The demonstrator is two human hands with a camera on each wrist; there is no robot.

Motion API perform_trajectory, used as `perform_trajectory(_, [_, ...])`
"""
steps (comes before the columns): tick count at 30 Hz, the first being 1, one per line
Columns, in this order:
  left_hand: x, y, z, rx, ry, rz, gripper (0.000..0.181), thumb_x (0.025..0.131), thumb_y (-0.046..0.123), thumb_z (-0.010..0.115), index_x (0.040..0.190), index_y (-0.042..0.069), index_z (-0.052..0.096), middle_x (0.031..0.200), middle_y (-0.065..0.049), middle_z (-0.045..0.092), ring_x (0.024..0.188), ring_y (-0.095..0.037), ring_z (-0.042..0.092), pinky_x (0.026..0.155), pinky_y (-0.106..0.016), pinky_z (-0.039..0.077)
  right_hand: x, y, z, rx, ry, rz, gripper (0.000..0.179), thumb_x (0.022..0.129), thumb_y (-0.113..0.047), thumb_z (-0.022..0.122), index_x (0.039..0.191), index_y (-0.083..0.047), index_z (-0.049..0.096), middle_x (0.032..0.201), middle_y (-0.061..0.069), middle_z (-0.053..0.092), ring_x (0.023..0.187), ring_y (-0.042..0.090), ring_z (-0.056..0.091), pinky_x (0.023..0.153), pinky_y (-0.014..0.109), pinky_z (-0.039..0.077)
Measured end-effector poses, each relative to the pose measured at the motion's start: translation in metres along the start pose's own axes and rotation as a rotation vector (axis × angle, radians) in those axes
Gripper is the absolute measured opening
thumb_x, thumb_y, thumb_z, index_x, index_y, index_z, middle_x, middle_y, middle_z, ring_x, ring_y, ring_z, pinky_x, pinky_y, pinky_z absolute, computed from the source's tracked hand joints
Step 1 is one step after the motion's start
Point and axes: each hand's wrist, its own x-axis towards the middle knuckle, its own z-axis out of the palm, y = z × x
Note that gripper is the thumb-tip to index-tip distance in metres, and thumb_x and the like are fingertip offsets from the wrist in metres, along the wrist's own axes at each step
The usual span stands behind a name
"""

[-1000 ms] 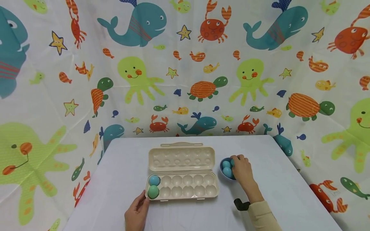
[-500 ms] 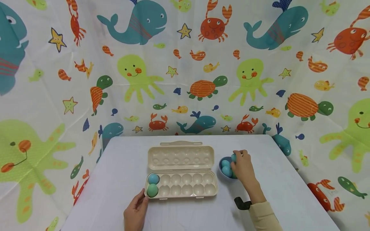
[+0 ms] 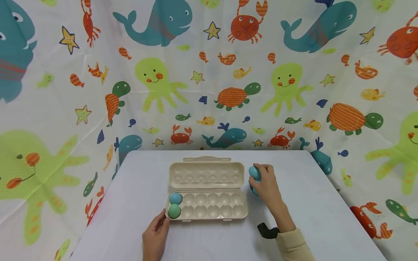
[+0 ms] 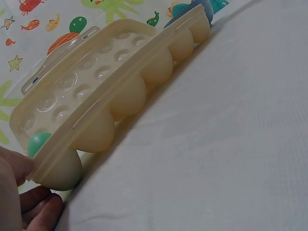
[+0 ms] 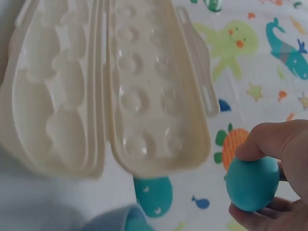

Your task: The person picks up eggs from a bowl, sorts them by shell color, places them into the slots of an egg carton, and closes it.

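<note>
A beige egg carton lies with its lid folded back. In its leftmost column sit a blue egg and, nearer, a green egg. My left hand grips the carton's near left corner, thumb at the rim and fingers underneath, as the left wrist view shows. Between thumb and fingers my right hand holds a turquoise-blue egg, raised over the bowl right of the carton. That blue bowl is mostly hidden behind the right hand in the head view; another blue egg shows inside.
Everything stands on a white-covered table. A curtain printed with sea animals hangs behind and at both sides. A black strap piece sticks out at the right wrist, by the beige sleeve.
My right hand has lifted the blue egg out of the bowl and moved it up and to the left. The left hand stays on the carton's corner. The head view has shifted slightly.
</note>
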Motion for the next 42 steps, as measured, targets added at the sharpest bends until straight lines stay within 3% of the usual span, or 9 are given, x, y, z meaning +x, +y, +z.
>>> perform_trajectory(4, [0.002, 0.002, 0.001, -0.013, -0.004, 0.035, 0.037, 0.098, 0.021, 0.066, 0.132, 0.008, 0.064, 0.132, -0.013, 0.067, 0.111, -0.016, 0.067, 0.084, -0.008, 0.055, -0.004, -0.016, 0.008, 0.016, 0.031, -0.091, 0.049, 0.086, -0.013, 0.076, 0.131, -0.001, 0.06, 0.123, 0.023, 0.057, 0.108, 0.038, 0.06, 0.09, 0.056, 0.056])
perform_trajectory(8, [0.003, 0.004, 0.002, -0.037, -0.006, 0.047, 0.037, 0.097, 0.02, 0.067, 0.131, 0.006, 0.064, 0.131, -0.015, 0.068, 0.102, 0.004, 0.063, 0.083, -0.006, 0.053, -0.009, -0.03, 0.023, 0.041, 0.045, -0.181, 0.047, 0.084, -0.014, 0.08, 0.126, -0.002, 0.063, 0.118, 0.02, 0.062, 0.106, 0.035, 0.058, 0.086, 0.051, 0.058])
perform_trajectory(12, [0.003, 0.003, 0.001, -0.057, 0.001, 0.054, 0.037, 0.097, 0.019, 0.067, 0.131, 0.005, 0.065, 0.131, -0.016, 0.068, 0.095, 0.019, 0.055, 0.081, -0.002, 0.051, -0.013, -0.046, 0.039, 0.106, 0.006, -0.205, 0.049, 0.084, -0.013, 0.08, 0.128, -0.003, 0.06, 0.122, 0.017, 0.061, 0.108, 0.03, 0.059, 0.086, 0.045, 0.059])
perform_trajectory(18, [0.003, 0.001, 0.001, -0.07, 0.009, 0.071, 0.036, 0.097, 0.017, 0.068, 0.131, 0.004, 0.065, 0.128, -0.017, 0.069, 0.094, 0.018, 0.056, 0.08, -0.002, 0.051, -0.019, -0.07, 0.065, 0.198, -0.077, -0.203, 0.05, 0.086, -0.01, 0.075, 0.132, -0.002, 0.058, 0.123, 0.015, 0.059, 0.11, 0.027, 0.063, 0.095, 0.045, 0.058])
perform_trajectory(26, [0.002, 0.002, 0.001, -0.052, -0.002, 0.035, 0.037, 0.098, 0.018, 0.066, 0.132, 0.006, 0.064, 0.129, -0.015, 0.068, 0.094, 0.017, 0.056, 0.081, -0.003, 0.052, -0.026, -0.09, 0.105, 0.266, -0.187, -0.242, 0.048, 0.085, -0.008, 0.072, 0.131, 0.0, 0.061, 0.116, 0.011, 0.055, 0.1, 0.018, 0.061, 0.089, 0.034, 0.059])
perform_trajectory(33, [0.0, 0.0, 0.0, -0.073, 0.004, 0.041, 0.036, 0.097, 0.017, 0.067, 0.131, 0.004, 0.064, 0.128, -0.016, 0.069, 0.094, 0.016, 0.057, 0.08, -0.004, 0.052, -0.034, -0.099, 0.131, 0.217, -0.305, -0.255, 0.044, 0.089, -0.016, 0.076, 0.129, -0.004, 0.061, 0.118, 0.01, 0.058, 0.107, 0.022, 0.062, 0.092, 0.036, 0.058])
perform_trajectory(42, [0.0, -0.002, -0.002, -0.06, 0.005, 0.041, 0.037, 0.097, 0.019, 0.067, 0.131, 0.005, 0.064, 0.129, -0.016, 0.069, 0.095, 0.017, 0.057, 0.081, -0.006, 0.053, -0.042, -0.099, 0.158, 0.143, -0.339, -0.311, 0.045, 0.085, -0.014, 0.08, 0.125, -0.002, 0.062, 0.119, 0.011, 0.063, 0.109, 0.024, 0.065, 0.095, 0.036, 0.057])
